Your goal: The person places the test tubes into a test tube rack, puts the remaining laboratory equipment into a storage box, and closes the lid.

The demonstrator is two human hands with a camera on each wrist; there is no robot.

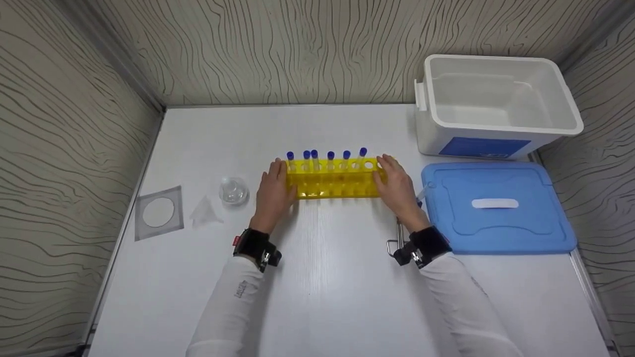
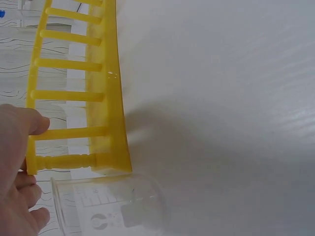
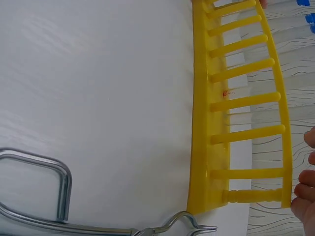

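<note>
A yellow test-tube rack (image 1: 337, 179) stands on the white table (image 1: 322, 277), carrying several clear tubes with blue caps (image 1: 330, 155). My left hand (image 1: 274, 188) grips the rack's left end and my right hand (image 1: 395, 183) grips its right end. The left wrist view shows the rack's rungs (image 2: 69, 93) with my left hand's fingers (image 2: 22, 142) against its end post. In the right wrist view my right hand's fingertips (image 3: 305, 189) touch the rack (image 3: 209, 128) at its end post.
A small glass beaker (image 1: 233, 191) (image 2: 113, 209) sits just left of my left hand, beside a clear funnel (image 1: 206, 210) and a square filter-paper sheet (image 1: 158, 212). A metal clamp (image 1: 398, 235) (image 3: 59, 196) lies under my right wrist. A blue lid (image 1: 496, 208) and open white box (image 1: 496, 106) stand at right.
</note>
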